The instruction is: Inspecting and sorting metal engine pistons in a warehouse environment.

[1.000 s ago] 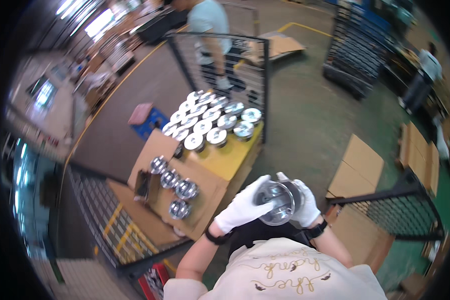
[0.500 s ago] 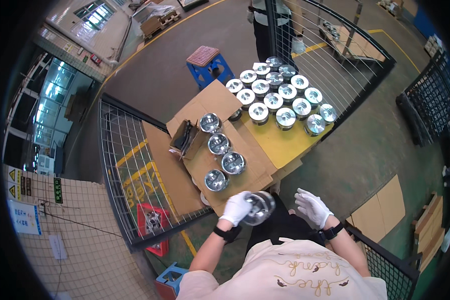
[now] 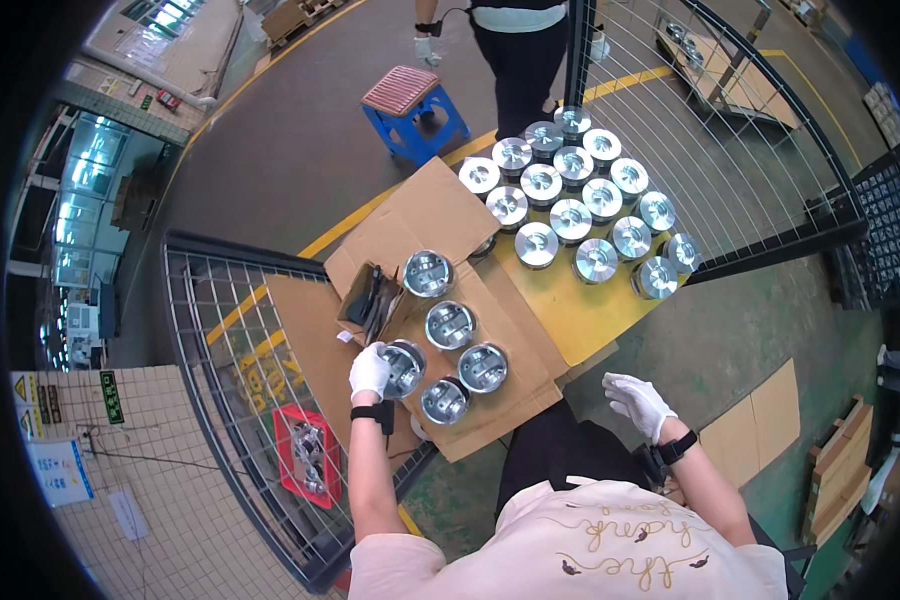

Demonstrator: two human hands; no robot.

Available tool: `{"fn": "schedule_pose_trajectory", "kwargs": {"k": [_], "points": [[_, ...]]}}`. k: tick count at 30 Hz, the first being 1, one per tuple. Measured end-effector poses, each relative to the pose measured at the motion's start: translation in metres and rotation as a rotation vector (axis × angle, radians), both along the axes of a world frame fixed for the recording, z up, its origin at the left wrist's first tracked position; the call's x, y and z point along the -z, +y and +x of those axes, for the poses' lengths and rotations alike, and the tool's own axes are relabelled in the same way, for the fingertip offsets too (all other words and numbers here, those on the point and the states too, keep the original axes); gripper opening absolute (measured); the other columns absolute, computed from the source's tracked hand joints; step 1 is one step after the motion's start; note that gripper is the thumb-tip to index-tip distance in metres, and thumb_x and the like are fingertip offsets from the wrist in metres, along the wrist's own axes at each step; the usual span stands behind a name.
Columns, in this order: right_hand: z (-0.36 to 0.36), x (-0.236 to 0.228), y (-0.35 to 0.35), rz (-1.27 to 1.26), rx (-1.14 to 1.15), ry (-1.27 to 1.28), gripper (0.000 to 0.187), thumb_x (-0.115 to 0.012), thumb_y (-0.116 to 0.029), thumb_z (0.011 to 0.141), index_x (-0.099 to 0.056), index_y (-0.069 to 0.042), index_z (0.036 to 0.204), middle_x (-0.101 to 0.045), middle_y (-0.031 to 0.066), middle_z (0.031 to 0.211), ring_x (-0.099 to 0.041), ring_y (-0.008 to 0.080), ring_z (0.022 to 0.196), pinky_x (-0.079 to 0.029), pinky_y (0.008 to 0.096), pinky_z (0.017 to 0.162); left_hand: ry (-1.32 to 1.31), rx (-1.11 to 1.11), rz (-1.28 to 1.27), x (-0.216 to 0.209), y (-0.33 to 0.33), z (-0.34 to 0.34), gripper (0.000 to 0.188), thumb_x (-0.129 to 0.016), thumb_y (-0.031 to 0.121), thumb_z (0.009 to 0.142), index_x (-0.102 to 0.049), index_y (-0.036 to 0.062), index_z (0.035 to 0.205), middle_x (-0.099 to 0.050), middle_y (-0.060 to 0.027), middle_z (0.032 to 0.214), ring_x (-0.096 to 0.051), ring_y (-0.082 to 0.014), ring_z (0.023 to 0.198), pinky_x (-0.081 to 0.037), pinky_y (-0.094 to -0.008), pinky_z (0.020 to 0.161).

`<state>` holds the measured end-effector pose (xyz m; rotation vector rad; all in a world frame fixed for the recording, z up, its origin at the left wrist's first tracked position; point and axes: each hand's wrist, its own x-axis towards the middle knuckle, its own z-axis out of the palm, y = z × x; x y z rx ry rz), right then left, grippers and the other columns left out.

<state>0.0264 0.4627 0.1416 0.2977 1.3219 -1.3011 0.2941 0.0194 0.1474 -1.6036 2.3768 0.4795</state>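
Observation:
My white-gloved left hand (image 3: 370, 373) grips the left side of a shiny metal piston (image 3: 404, 369) at the left edge of the cardboard (image 3: 510, 410). Beside it, several more pistons (image 3: 483, 368) stand on the same cardboard, hollow ends up. My right hand (image 3: 638, 405), also gloved, hovers right of the table's near end with its fingers stretched out and nothing in it. Farther off, rows of pistons (image 3: 571, 219) stand crown up on the yellow tabletop (image 3: 560, 310).
A small open cardboard box (image 3: 372, 303) with dark items sits left of the pistons. Wire mesh panels (image 3: 240, 340) flank the table. A red bin (image 3: 308, 456) of metal parts lies at lower left. Beyond the table are a blue stool (image 3: 415, 110) and a standing person (image 3: 520, 60).
My left hand has carried the piston from in front of my body leftward and forward to the cardboard. My right hand stays raised and open. The other person has moved to the left.

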Motion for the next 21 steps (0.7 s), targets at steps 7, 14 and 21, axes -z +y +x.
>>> {"fn": "schedule_pose_trajectory", "kwargs": {"k": [7, 14, 21], "points": [[-0.058, 0.042, -0.045, 0.139, -0.096, 0.023, 0.040, -0.055, -0.024, 0.096, -0.055, -0.006, 0.131, -0.055, 0.0091, 0.132, -0.053, 0.0222, 0.118, -0.046, 0.0359, 0.093, -0.058, 0.031, 0.200, 0.087, -0.040, -0.007, 0.027, -0.059, 0.015, 0.083, -0.069, 0.0144, 0.109, -0.068, -0.0161, 0.109, -0.063, -0.0330, 0.106, -0.049, -0.0411, 0.092], [-0.098, 0.116, -0.147, 0.144, -0.191, -0.036, 0.063, -0.061, -0.031, 0.093, -0.036, -0.010, 0.147, -0.042, 0.0160, 0.144, -0.048, 0.0329, 0.125, -0.043, 0.0446, 0.099, 0.017, -0.163, 0.200, 0.129, -0.046, 0.033, 0.037, -0.064, 0.008, 0.079, -0.067, 0.0102, 0.116, -0.068, -0.0172, 0.109, -0.064, -0.0308, 0.107, -0.050, -0.0382, 0.093], [-0.131, 0.212, -0.235, 0.135, 0.088, -0.163, 0.114, -0.073, -0.031, 0.085, 0.019, -0.021, 0.151, -0.005, 0.0193, 0.160, -0.025, 0.0558, 0.136, -0.029, 0.0624, 0.107, 0.259, -0.096, 0.009, 0.049, 0.024, -0.007, 0.050, -0.066, 0.018, 0.083, -0.053, 0.0002, 0.127, -0.055, -0.0198, 0.130, -0.053, -0.0366, 0.120, -0.042, -0.0418, 0.103]]}}
